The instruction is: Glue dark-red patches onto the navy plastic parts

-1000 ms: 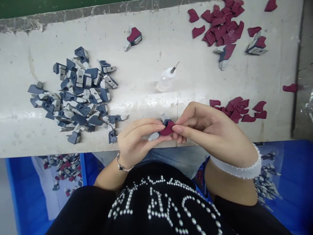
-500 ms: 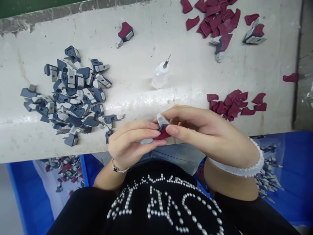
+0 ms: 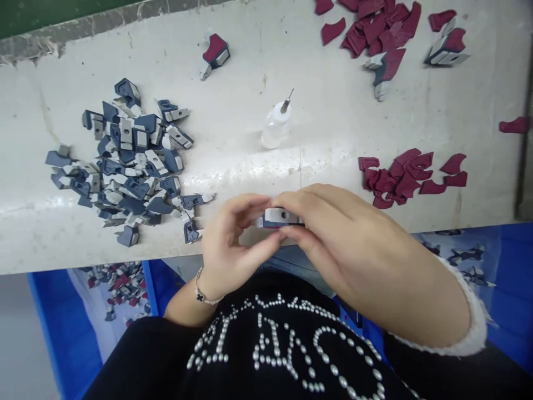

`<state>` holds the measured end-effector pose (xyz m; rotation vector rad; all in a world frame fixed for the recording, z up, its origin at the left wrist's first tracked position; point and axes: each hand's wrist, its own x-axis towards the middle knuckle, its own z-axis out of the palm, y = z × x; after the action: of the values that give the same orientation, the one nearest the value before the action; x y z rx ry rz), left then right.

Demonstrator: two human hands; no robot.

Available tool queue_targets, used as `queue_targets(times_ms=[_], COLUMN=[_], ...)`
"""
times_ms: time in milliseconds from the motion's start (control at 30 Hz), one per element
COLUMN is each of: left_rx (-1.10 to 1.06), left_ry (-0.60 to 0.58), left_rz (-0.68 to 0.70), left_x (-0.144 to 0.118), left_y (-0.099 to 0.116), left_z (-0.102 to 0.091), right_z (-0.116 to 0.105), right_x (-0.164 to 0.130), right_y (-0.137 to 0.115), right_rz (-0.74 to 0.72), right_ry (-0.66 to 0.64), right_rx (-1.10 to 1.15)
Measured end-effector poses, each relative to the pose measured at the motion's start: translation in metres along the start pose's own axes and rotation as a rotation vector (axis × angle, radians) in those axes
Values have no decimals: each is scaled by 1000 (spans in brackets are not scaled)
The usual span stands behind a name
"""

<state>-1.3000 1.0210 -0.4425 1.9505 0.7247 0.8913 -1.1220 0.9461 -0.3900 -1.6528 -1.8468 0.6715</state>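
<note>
Head view: both hands meet just over the near edge of the worktop [image 3: 250,166]. The left hand [image 3: 227,244] is curled, thumb and fingertips pinching the left end of a small grey-and-blue part [image 3: 278,217]. The right hand [image 3: 333,228] closes over the part's right end from above, its fingers hiding much of the piece, so the part hangs between the two hands, pressed from both sides. A sliver of dark red shows along the part's lower edge; whether a red piece is fully seated there cannot be told.

The part looks like hard moulded plastic: light, stiff, with smooth faces that could slip under a loose pinch. Judging by its shape, the safest hold is on the flat grey and blue sides near the ends, fingertips clear of the red edge.

Beyond and to the left of the left hand lies a pile of grey-blue parts [image 3: 129,166]. Straight ahead of the hands stands a small clear bottle with a needle tip [image 3: 275,126]. Just right of the right hand sits a cluster of dark red pieces [image 3: 410,178]; a larger red heap [image 3: 375,28] lies farther off. Below the worktop edge, blue bins [image 3: 62,333] hold more parts.
</note>
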Motion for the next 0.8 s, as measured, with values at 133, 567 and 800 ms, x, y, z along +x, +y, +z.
queue_targets(times_ms=[133,567,800], left_rx=[20,-239,-24], left_ry=[-175,-201,-246], left_rz=[-98,-167,-72], left_x=[1,-2,-3], left_y=[15,17,30], left_z=[-7,-5,-18], right_z=[-3,-6,-8], right_x=[-6,-13,-16], right_y=[-2,5,-3], right_rz=[-180,-232,-176], right_ry=[-56,-132,-151], right_rx=[-223,-47,-5])
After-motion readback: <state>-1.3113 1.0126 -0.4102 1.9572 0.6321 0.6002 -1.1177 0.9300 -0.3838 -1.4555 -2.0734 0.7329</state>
